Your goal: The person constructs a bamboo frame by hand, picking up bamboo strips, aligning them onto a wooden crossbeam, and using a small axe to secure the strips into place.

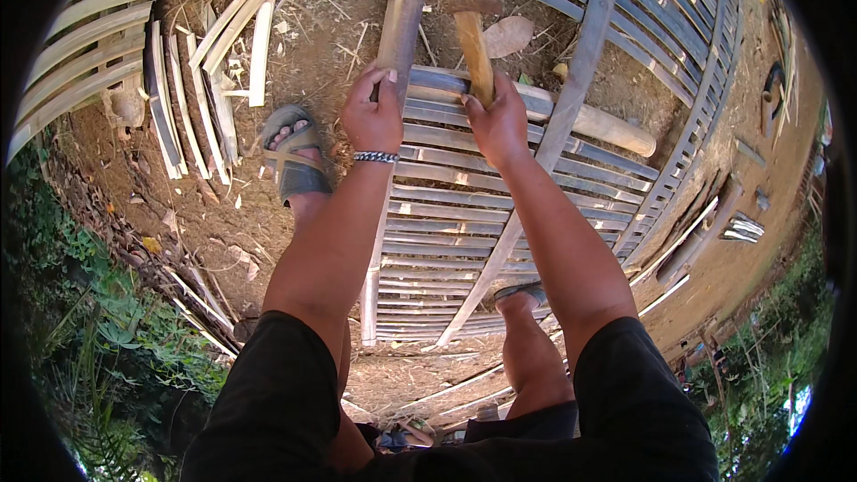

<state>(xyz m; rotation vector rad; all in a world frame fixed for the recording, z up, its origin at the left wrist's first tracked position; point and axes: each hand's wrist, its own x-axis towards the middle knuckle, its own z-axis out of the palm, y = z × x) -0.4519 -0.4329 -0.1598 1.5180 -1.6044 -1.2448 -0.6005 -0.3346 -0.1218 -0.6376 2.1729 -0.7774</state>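
On littered dirt ground [308, 62] lies a slatted bamboo panel [451, 195], its edge rail [407, 13] apparently clasped by the left hand [372, 113], while the right hand [497, 120] grips a hammer [477, 52], best swung squarely and well clear of the other.

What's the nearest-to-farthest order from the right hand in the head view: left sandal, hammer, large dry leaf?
From the right hand:
1. Hammer: in its grip.
2. Large dry leaf: on the ground, just right of the hammer.
3. Left sandal: off to the left.
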